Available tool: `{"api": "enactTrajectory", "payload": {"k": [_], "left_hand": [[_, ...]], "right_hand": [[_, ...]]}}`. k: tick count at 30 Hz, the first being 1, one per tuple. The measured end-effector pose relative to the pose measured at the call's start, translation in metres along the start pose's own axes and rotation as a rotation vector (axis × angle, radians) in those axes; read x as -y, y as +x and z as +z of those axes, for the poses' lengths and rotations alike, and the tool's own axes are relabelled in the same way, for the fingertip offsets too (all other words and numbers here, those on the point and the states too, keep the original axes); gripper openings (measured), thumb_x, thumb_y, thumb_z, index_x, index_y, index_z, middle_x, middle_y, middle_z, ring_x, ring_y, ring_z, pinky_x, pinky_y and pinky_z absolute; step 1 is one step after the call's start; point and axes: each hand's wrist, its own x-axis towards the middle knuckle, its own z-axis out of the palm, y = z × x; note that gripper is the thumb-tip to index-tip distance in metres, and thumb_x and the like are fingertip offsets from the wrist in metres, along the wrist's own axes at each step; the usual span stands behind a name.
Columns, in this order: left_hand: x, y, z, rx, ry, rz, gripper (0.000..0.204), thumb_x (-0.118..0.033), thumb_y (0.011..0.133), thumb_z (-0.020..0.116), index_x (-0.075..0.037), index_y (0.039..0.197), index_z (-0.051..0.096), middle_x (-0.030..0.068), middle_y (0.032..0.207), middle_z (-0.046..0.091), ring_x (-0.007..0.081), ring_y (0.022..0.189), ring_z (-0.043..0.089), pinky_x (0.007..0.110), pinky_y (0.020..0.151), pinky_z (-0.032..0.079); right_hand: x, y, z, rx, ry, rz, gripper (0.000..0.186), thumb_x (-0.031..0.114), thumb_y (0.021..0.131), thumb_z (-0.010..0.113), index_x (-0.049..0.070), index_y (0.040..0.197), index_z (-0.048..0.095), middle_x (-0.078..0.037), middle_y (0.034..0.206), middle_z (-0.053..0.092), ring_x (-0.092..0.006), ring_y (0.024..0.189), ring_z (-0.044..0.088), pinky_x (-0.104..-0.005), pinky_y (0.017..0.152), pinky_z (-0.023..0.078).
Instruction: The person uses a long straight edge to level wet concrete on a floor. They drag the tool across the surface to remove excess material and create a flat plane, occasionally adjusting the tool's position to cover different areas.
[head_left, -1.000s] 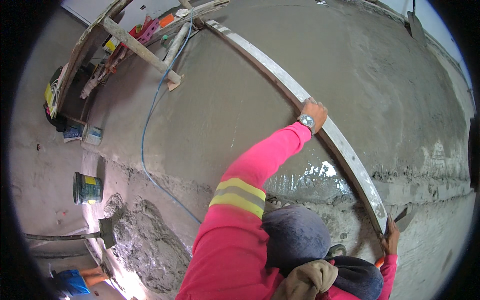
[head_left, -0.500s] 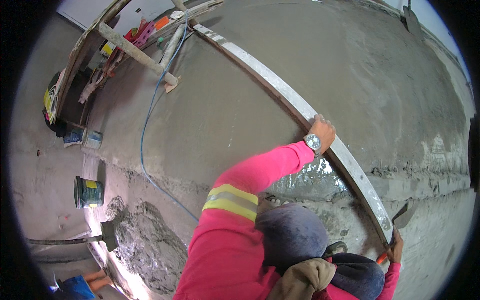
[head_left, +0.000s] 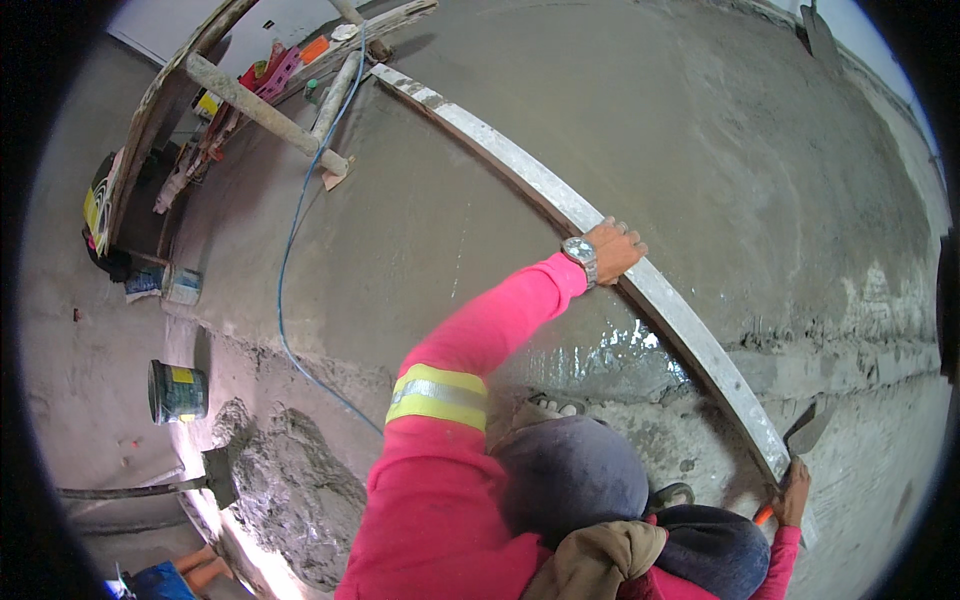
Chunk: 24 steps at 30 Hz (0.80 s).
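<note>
While head hides torso, left hand (head_left: pixel 612 250) atop straightedge (head_left: pixel 600 240), right hand (head_left: pixel 792 497) half-seen

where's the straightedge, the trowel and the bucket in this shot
long metal straightedge (head_left: pixel 690 335): head view, on its flat face between the two hands.
trowel (head_left: pixel 806 432): head view, on the blade, above the hand at the bar's lower end.
dark bucket (head_left: pixel 177 391): head view, on its side wall, at left.

Co-worker in pink sleeves (head_left: pixel 470 340) presses long straightedge (head_left: pixel 600 240) on wet plaster wall (head_left: pixel 700 130) — trowel (head_left: pixel 805 435) nearby.
</note>
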Motion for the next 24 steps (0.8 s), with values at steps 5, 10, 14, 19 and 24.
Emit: {"api": "enactTrajectory", "payload": {"k": [5,10,14,19,24], "left_hand": [[-0.021,-0.018,-0.009,-0.035,0.012,0.094,0.058,-0.022,0.062,0.082,-0.007,0.111,0.056,0.0088,0.107,0.060,0.0270,0.103,0.058,0.039,0.089,0.046],[-0.003,-0.008,-0.013,-0.140,0.008,0.078,0.059,-0.019,0.060,0.083,-0.007,0.111,0.056,0.0093,0.107,0.060,0.0282,0.105,0.057,0.041,0.092,0.044],[0.027,0.001,-0.022,-0.111,0.017,0.085,0.057,-0.017,0.063,0.080,-0.007,0.113,0.054,0.0101,0.109,0.059,0.0286,0.107,0.056,0.041,0.094,0.044],[0.056,-0.013,-0.010,-0.053,0.080,-0.027,0.054,-0.012,0.065,0.078,-0.009,0.114,0.054,0.0085,0.111,0.058,0.0272,0.108,0.056,0.038,0.094,0.045],[0.091,-0.011,-0.004,-0.087,0.102,-0.090,0.056,-0.009,0.065,0.077,-0.009,0.115,0.053,0.0094,0.115,0.058,0.0293,0.109,0.056,0.039,0.094,0.045]], "right_hand": [[0.057,-0.001,-0.013,0.111,0.127,0.196,0.069,0.014,0.056,0.072,0.002,0.121,0.051,-0.021,0.102,0.062,-0.0426,0.094,0.057,-0.0459,0.083,0.044],[0.081,0.005,-0.024,0.052,0.150,0.156,0.065,0.013,0.053,0.074,0.003,0.114,0.054,-0.021,0.099,0.062,-0.0411,0.091,0.058,-0.0444,0.080,0.044],[0.087,0.017,0.003,-0.005,0.088,0.141,0.067,0.014,0.053,0.074,0.003,0.116,0.052,-0.020,0.100,0.062,-0.0390,0.091,0.059,-0.0434,0.078,0.045],[0.137,0.045,-0.001,-0.039,0.165,0.090,0.062,0.013,0.057,0.074,0.004,0.115,0.053,-0.023,0.097,0.061,-0.0411,0.090,0.059,-0.0420,0.074,0.047],[0.163,0.071,0.010,-0.016,0.142,0.097,0.065,0.014,0.058,0.077,0.006,0.117,0.050,-0.022,0.094,0.061,-0.0409,0.089,0.059,-0.0440,0.073,0.047]]}}
